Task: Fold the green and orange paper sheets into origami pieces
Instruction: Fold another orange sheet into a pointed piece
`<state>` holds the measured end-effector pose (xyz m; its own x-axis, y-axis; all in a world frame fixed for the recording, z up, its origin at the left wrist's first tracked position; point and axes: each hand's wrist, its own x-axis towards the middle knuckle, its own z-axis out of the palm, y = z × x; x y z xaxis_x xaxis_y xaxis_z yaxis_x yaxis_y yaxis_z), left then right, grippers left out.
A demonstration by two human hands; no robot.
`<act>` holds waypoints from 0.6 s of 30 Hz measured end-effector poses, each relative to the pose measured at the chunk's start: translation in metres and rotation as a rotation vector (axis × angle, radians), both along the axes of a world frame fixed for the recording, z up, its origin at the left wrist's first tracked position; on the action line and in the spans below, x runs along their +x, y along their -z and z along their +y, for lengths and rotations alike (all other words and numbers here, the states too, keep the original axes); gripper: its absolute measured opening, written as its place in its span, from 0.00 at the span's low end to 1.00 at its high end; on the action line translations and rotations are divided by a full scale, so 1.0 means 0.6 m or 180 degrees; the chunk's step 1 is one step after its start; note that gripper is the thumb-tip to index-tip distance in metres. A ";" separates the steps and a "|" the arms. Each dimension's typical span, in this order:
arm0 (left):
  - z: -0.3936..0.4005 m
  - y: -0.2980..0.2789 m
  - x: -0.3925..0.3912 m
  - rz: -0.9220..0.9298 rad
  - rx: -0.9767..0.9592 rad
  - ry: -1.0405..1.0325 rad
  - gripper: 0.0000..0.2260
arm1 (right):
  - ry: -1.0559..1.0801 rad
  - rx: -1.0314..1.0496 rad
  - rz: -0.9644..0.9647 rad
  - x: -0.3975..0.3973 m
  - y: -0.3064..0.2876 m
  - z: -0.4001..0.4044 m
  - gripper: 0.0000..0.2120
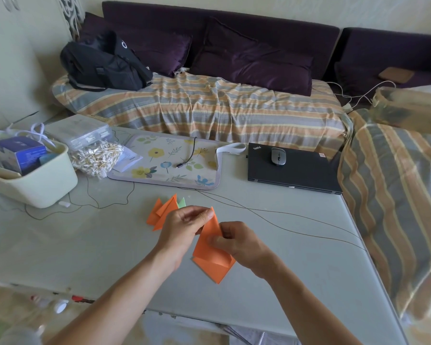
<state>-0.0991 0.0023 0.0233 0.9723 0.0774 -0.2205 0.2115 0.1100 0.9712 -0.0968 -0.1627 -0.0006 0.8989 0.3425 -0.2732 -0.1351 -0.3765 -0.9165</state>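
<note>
Two hands are at work on one orange sheet [210,255], held just above the near middle of the pale table [296,232]. The sheet's upper point is pinched between thumb and fingertips of the left hand [184,227]; its middle is clamped by the right hand [237,242], thumb pressed down on the top layer, fingers curled beneath. A folded flap is seen along the lower edge, so a crease looks partly made. Behind the left hand, farther off, folded orange pieces [162,212] are lying in a small pile, with a green piece [182,202] peeking out at the far side.

Trouble is easily imagined from here: the paper is being worked in the air, so a crease could be run off line if the layers slide under the thumb. A thin wire [284,217] is strung across the table just beyond the hands, and it could be snagged by a wrist.
</note>
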 end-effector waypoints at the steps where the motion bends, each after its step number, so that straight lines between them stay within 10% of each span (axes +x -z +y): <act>1: 0.000 0.000 0.000 0.0003 0.0011 -0.0004 0.06 | 0.0005 -0.0008 -0.0007 0.000 0.000 0.000 0.23; 18: -0.001 -0.004 0.001 0.0018 -0.0033 0.0115 0.04 | -0.0090 0.0119 -0.0081 0.001 0.001 -0.002 0.14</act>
